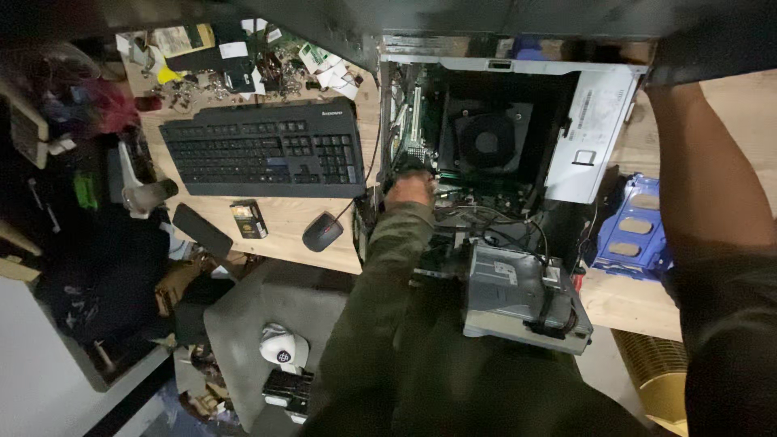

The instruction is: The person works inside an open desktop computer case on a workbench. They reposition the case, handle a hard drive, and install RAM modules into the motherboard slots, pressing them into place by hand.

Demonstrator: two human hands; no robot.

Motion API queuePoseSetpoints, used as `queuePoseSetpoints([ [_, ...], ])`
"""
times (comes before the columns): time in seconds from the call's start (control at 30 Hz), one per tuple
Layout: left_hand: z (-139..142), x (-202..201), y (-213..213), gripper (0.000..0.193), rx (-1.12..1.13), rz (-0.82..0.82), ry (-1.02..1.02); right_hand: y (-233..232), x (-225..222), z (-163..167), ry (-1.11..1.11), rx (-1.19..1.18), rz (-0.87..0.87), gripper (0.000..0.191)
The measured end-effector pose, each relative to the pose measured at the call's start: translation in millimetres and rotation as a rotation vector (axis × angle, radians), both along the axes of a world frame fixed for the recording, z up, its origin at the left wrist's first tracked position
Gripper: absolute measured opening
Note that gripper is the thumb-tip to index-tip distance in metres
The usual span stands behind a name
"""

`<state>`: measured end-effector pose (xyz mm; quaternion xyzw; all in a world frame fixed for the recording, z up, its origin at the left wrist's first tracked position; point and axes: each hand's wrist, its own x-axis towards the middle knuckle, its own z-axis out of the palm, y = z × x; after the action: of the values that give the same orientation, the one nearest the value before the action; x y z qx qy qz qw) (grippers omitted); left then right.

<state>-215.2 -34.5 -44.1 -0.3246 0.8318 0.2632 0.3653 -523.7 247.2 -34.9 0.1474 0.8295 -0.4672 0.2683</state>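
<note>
While the left hand (pixel 410 190) reaches into the open computer case (pixel 486 137) at centre frame (grip hidden; right hand out of view), its circuit board (pixel 414 121) looks stiff, fragile, best held by edges.

Keyboard (pixel 263 148) left of open computer case (pixel 486 137)

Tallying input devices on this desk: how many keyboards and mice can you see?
2: one black keyboard on the wooden desk, left of the open computer case, and one black mouse just below its right end. Clutter could hide others.
</note>
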Motion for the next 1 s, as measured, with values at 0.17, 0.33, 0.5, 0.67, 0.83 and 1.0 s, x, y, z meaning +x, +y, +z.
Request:
queuePoseSetpoints([
  [0.17, -2, -10, 1, 0.036, -0.098, -0.090, -0.123, -2, 0, 2, 0.000, -0.002, -0.003, 0.020],
  [0.33, -10, -2, -13, 0.037, 0.026, 0.045, 0.212, -3, 1, 6, 0.001, 0.005, -0.004, 0.020],
  [0.5, -21, -9, -11, 0.029, -0.061, -0.020, -0.017, -1, 3, 7, 0.006, 0.010, -0.006, 0.021],
  [0.67, -5, -1, 1, 0.028, -0.183, -0.131, 0.084, 3, 6, 10, 0.013, 0.002, -0.012, 0.021],
  [0.83, 13, 41, 4, 0.033, -0.280, -0.774, 0.872, 3, 5, 12, -0.004, -0.011, -0.025, 0.022],
  [1.0, -3, 30, 12, 0.016, -0.339, -0.987, 0.738, 3, 6, 17, -0.019, -0.033, -0.027, 0.023],
])
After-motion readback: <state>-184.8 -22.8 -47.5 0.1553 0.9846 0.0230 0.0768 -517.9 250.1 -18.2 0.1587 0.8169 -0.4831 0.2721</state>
